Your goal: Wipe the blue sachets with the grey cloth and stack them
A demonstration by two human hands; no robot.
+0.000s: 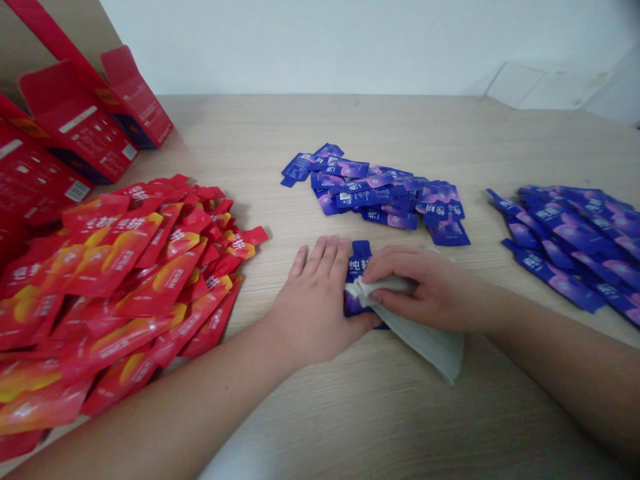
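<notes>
A blue-purple sachet (353,305) lies flat on the table in front of me, its narrow spout end pointing away. My left hand (320,303) rests flat at its left side, fingers stretched out, thumb across its lower edge. Pinched in my right hand (425,287) is a pale cloth (425,337). Its bunched tip touches the sachet's face, and the rest hangs down to the table. Part of the sachet is hidden under the cloth and my hands. Just beyond lies a loose pile of similar blue sachets (380,193).
Red-orange sachets (150,267) form a large heap on the left. Behind them stand red cartons (80,127) with raised flaps. On the right are more blue sachets (575,233) in overlapping rows. A white wall (325,47) borders the wooden table (240,133) at the back.
</notes>
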